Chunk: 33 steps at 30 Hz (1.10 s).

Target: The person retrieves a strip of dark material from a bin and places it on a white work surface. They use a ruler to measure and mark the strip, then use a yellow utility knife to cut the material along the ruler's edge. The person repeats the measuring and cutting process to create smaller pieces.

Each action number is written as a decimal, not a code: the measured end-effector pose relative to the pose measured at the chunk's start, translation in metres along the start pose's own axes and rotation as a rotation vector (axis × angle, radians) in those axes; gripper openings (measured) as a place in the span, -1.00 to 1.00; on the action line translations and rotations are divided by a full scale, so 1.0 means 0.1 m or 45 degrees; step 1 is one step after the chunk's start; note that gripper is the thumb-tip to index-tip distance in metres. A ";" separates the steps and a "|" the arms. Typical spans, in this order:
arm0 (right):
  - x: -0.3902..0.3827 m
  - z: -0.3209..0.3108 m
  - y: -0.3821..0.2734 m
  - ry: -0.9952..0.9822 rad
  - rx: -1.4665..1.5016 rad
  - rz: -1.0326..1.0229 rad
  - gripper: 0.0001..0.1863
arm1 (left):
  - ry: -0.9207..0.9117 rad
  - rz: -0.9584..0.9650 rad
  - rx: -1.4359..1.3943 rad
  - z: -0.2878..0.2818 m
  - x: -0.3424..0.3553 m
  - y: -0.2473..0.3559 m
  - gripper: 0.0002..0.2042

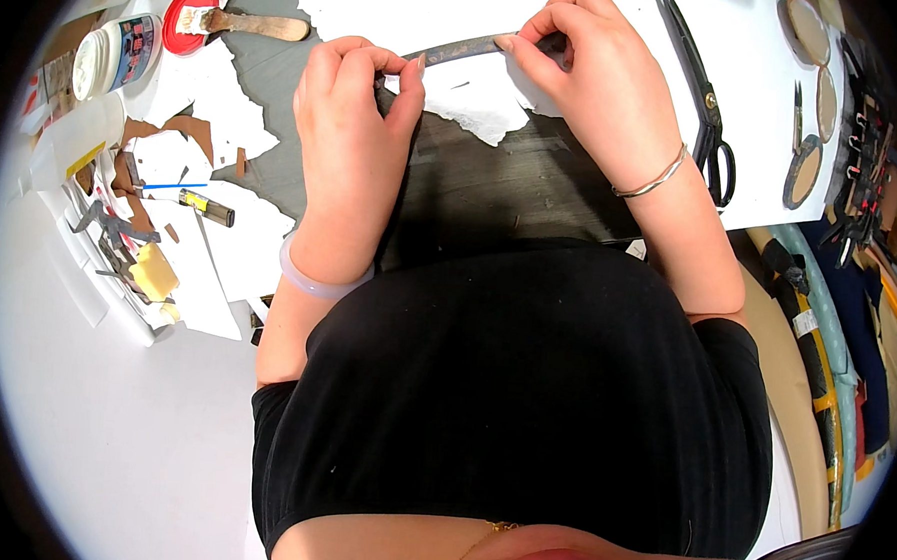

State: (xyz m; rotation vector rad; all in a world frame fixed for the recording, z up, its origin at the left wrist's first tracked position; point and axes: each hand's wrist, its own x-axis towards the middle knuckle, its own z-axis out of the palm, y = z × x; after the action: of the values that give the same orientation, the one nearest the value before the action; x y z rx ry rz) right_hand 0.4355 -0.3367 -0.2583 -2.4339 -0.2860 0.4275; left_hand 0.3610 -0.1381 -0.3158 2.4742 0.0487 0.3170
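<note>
White jar [118,57] is sitting near red lid [173,32].
Brush [261,26] is lying across lid; scissors [710,111] are resting at right.

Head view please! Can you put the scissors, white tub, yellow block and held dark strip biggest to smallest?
1. Scissors
2. White tub
3. Yellow block
Dark strip: partly covered, so I can't rank it.

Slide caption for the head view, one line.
Left hand and right hand pinch a narrow dark strip, black scissors lying to the right.
</note>
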 end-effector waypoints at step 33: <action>0.20 0.02 0.20 0.155 -0.200 -0.393 -0.82 | -0.318 0.507 0.327 -0.09 0.21 0.03 -0.32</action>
State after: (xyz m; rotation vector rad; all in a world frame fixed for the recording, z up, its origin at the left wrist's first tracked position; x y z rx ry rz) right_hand 0.4552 -0.3447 -0.2771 -2.4981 -0.6516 0.1238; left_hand 0.3794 -0.1322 -0.3024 2.7500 -0.5447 0.1716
